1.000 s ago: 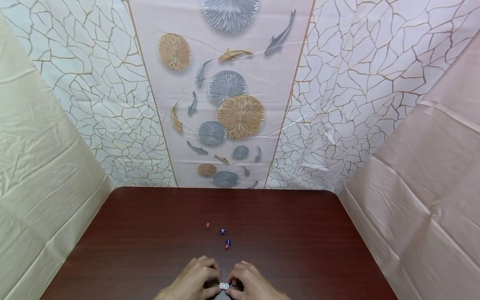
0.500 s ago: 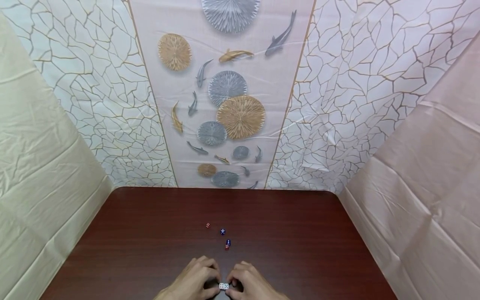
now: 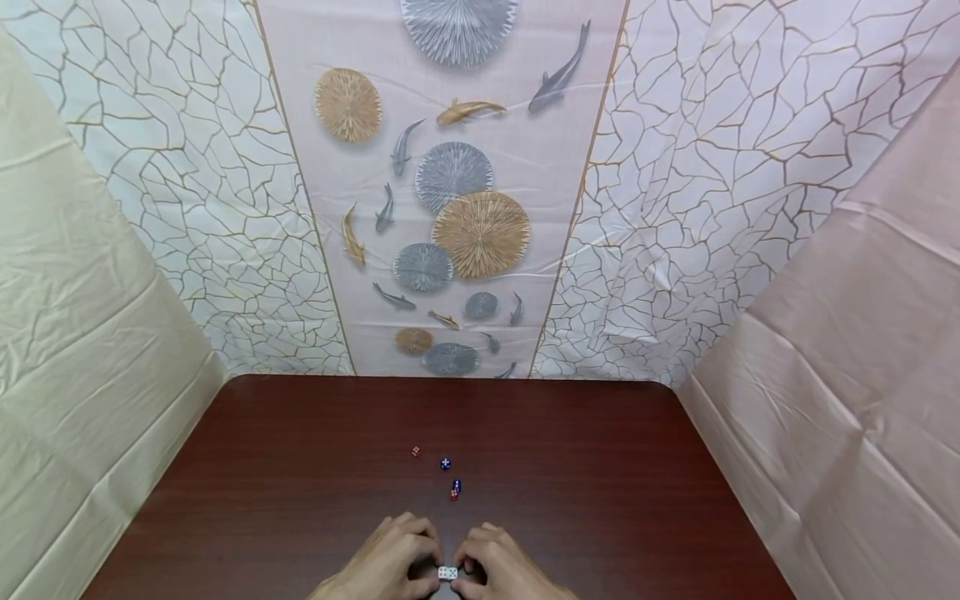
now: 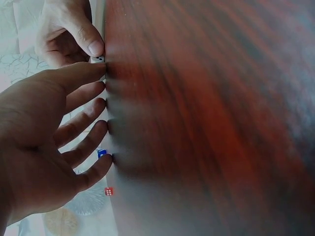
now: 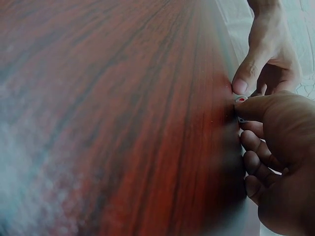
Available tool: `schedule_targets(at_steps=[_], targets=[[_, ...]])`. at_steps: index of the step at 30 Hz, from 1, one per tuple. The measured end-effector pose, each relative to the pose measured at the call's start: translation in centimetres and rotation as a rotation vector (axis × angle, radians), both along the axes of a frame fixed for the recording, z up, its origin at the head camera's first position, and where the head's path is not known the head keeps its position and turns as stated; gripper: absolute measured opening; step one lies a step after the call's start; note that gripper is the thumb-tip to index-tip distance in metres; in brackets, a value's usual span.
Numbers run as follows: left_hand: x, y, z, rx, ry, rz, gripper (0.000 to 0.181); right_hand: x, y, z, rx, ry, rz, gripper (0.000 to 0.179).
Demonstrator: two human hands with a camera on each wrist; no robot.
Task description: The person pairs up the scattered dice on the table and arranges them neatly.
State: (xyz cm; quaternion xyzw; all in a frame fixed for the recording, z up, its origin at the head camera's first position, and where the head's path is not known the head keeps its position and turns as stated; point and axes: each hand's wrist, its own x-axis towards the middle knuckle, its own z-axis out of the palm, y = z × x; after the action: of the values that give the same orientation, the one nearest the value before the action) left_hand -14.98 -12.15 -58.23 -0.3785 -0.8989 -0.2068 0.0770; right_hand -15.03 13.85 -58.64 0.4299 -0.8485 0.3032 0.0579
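Beige cloth [image 3: 90,333] far left, then brown surface [image 3: 247,500]. Left hand [image 3: 386,560]: fingers bent, pinching the white dice [image 3: 447,573] from the left. Red die [image 3: 416,452] out beyond the hands. Blue die [image 3: 446,464] right of it. White dice side by side, between the hands, near side of surface. Second red die [image 3: 453,494] just nearer than second blue die [image 3: 457,485]; can't tell if touching. Right hand [image 3: 506,567]: fingers bent, pinching same dice from the right.

A reddish-brown wood-grain tabletop [image 3: 600,467] is spanning the lower area. Behind its far edge, a backdrop cloth [image 3: 517,179] is displaying koi [image 3: 471,112] and radial-lined discs [image 3: 482,234] between crackle-patterned panels [image 3: 690,167]. Creased plain cloths [image 3: 840,358] are flanking both sides.
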Motion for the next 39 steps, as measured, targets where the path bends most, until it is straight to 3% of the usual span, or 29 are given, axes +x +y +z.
schedule_targets(at_steps=[10,18,24,32,39], targets=[[0.0,-0.1,0.2,-0.004,-0.006,-0.014,0.021,0.0,0.0,-0.2,0.004,0.004,0.002,0.012],[-0.2,-0.4,0.8,-0.005,-0.105,-0.017,0.023,-0.1,0.1,-0.2,0.017,0.009,-0.007,0.012],[-0.5,-0.7,1.7,0.004,-0.143,0.032,0.022,0.0,0.1,-0.1,0.023,-0.022,-0.006,0.010],[-2.0,-1.0,2.6,0.090,-0.110,0.068,0.027,-0.1,0.1,-0.1,0.032,-0.055,-0.004,0.010],[-3.9,-1.0,2.6,0.185,-0.116,0.083,0.031,-0.1,0.1,-0.1,0.033,-0.070,-0.006,0.010]])
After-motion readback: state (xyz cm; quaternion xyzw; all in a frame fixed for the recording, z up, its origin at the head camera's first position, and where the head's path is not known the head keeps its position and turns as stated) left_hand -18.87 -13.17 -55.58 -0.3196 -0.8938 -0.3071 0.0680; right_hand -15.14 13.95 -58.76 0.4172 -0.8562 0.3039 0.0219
